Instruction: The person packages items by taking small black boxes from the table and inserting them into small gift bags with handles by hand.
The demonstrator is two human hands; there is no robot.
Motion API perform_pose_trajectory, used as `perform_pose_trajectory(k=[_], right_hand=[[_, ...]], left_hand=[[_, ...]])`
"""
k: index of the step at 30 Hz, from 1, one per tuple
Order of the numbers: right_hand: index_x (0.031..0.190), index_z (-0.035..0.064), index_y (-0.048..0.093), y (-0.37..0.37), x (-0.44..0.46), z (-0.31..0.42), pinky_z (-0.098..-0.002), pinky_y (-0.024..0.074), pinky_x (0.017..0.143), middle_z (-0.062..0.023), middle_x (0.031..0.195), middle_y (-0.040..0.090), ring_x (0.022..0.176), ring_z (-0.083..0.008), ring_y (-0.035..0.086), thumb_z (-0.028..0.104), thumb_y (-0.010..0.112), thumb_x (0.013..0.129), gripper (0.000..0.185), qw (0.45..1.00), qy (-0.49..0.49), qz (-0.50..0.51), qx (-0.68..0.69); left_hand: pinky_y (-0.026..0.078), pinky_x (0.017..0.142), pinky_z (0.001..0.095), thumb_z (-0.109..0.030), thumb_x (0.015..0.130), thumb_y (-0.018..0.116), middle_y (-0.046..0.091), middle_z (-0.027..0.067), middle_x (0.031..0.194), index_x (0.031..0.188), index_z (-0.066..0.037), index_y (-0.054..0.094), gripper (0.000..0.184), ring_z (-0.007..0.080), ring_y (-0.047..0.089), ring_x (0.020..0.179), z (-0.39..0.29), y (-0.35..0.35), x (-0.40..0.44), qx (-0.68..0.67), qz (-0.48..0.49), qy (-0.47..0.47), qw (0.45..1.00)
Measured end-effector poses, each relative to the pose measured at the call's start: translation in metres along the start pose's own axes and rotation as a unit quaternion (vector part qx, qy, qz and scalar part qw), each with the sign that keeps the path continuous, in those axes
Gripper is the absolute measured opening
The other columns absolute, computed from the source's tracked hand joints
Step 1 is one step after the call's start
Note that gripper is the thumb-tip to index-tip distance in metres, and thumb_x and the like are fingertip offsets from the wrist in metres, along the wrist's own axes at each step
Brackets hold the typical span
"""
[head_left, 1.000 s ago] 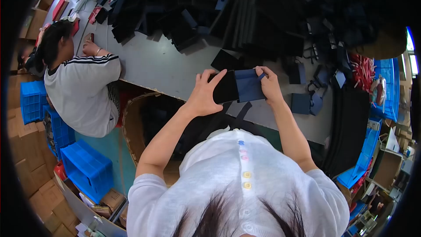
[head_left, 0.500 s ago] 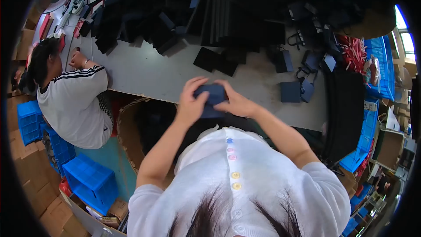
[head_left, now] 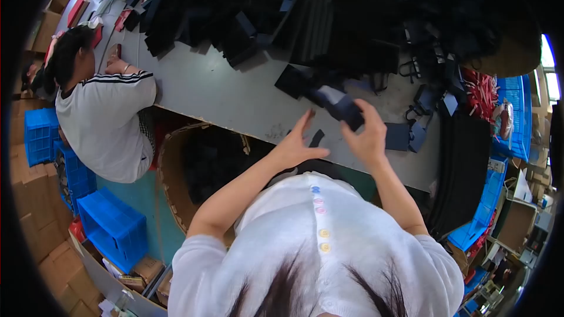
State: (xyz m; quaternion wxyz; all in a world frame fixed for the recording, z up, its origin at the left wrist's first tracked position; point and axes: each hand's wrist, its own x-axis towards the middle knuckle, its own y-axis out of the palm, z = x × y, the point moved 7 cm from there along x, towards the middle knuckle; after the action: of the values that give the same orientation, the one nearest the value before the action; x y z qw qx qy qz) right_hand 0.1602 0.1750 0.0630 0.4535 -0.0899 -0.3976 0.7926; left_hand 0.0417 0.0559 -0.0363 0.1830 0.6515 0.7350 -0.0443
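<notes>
A small dark navy box is tilted above the table, gripped at its near end between the thumb and fingers of my right hand. A paler face shows on its far side, slightly blurred. To the left, my left hand is open, thumb and fingers spread, over the table's front edge. Beside its fingers lies a short dark strip. Black flat pieces lie just beyond the box. To the right of my right hand are a navy box and another small navy piece.
Dark boxes are heaped along the back of the grey table. A person sits at the left. Blue crates stand on the floor, and red strips fill the right side near a blue basket.
The navy box has moved from between both hands at the table's front edge forward and right, in my right hand. My left hand has let go and opened. The view has shifted slightly.
</notes>
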Motion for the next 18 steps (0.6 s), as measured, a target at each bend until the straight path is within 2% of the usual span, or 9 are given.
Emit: perform_pose_trajectory(k=[3,4,7,8,10,12,15,17,18], right_hand=[[0.106,0.0040,0.059,0.018,-0.003,0.048,-0.0400,0.0508,0.080,-0.0144,0.097,0.061,0.097,-0.0358,0.059,0.002,0.073,0.060,0.048,0.984,-0.169,-0.042,0.027],[0.110,0.0026,0.059,0.022,-0.002,0.052,-0.0377,0.0501,0.083,-0.0132,0.101,0.062,0.101,-0.0320,0.059,0.003,0.071,0.063,0.048,0.983,-0.178,-0.021,0.044],[0.117,0.0009,0.059,0.032,0.016,0.023,-0.0356,0.0481,0.089,-0.0139,0.113,0.061,0.105,-0.0251,0.060,0.001,0.068,0.068,0.050,0.954,-0.033,0.151,0.255],[0.121,0.0011,0.057,0.027,0.023,0.016,-0.0339,0.0461,0.093,-0.0104,0.117,0.061,0.109,-0.0215,0.058,0.004,0.065,0.074,0.048,0.959,0.016,0.099,0.267],[0.121,0.0016,0.057,0.036,0.038,0.030,-0.0338,0.0461,0.093,-0.0103,0.117,0.061,0.109,-0.0217,0.059,0.005,0.064,0.076,0.046,0.961,0.021,0.112,0.253],[0.122,0.0035,0.056,0.050,0.049,0.047,-0.0337,0.0463,0.092,-0.0110,0.116,0.061,0.108,-0.0212,0.059,0.004,0.062,0.077,0.046,0.967,-0.013,0.162,0.198],[0.101,0.0009,0.063,0.062,0.055,0.076,-0.0320,0.0505,0.083,-0.0118,0.097,0.065,0.092,-0.0289,0.064,-0.002,0.059,0.071,0.030,0.985,-0.153,0.069,0.034],[0.097,0.0008,0.064,0.050,0.056,0.087,-0.0324,0.0510,0.080,-0.0114,0.093,0.065,0.089,-0.0292,0.064,-0.002,0.059,0.071,0.026,0.973,-0.211,-0.024,0.091],[0.093,0.0008,0.065,0.036,0.053,0.092,-0.0329,0.0515,0.077,-0.0109,0.090,0.065,0.087,-0.0296,0.064,-0.001,0.060,0.071,0.023,0.946,-0.263,-0.117,0.148]], left_hand=[[0.031,0.109,0.0422,-0.011,0.064,0.084,0.027,0.0179,0.144,0.148,-0.005,0.002,0.118,0.0247,0.028,0.135,-0.014,-0.011,0.021,-0.223,-0.080,0.087,0.967],[0.035,0.106,0.0370,-0.003,0.065,0.078,0.035,0.0132,0.136,0.146,-0.004,0.010,0.106,0.0223,0.039,0.125,-0.058,-0.027,0.009,-0.086,-0.171,0.251,0.949],[0.037,0.102,0.0361,-0.004,0.060,0.079,0.034,0.0113,0.135,0.145,-0.005,0.012,0.109,0.0239,0.043,0.122,-0.044,-0.048,0.010,-0.085,-0.179,0.175,0.964],[0.037,0.102,0.0361,-0.004,0.060,0.079,0.034,0.0113,0.135,0.145,-0.005,0.012,0.109,0.0239,0.043,0.122,-0.041,-0.052,0.007,-0.087,-0.179,0.172,0.965],[0.039,0.103,0.0378,-0.003,0.059,0.078,0.029,0.0119,0.139,0.146,-0.010,0.018,0.106,0.0264,0.036,0.129,-0.048,-0.047,0.006,0.123,-0.166,0.202,0.957],[0.039,0.102,0.0377,-0.004,0.058,0.079,0.032,0.0128,0.137,0.145,-0.010,0.020,0.105,0.0280,0.037,0.128,-0.052,-0.043,0.002,0.120,-0.155,0.242,0.950],[0.038,0.103,0.0400,-0.009,0.056,0.080,0.034,0.0155,0.136,0.143,-0.009,0.024,0.104,0.0310,0.036,0.129,-0.050,-0.045,0.002,0.035,-0.126,0.279,0.951],[0.036,0.106,0.0422,-0.008,0.055,0.080,0.030,0.0153,0.140,0.142,-0.009,0.024,0.103,0.0311,0.034,0.132,-0.049,-0.049,0.002,0.242,-0.179,0.217,0.929],[0.035,0.107,0.0429,-0.008,0.056,0.080,0.029,0.0154,0.141,0.141,-0.009,0.024,0.102,0.0323,0.032,0.134,-0.042,-0.053,0.003,0.164,-0.188,0.207,0.946]])
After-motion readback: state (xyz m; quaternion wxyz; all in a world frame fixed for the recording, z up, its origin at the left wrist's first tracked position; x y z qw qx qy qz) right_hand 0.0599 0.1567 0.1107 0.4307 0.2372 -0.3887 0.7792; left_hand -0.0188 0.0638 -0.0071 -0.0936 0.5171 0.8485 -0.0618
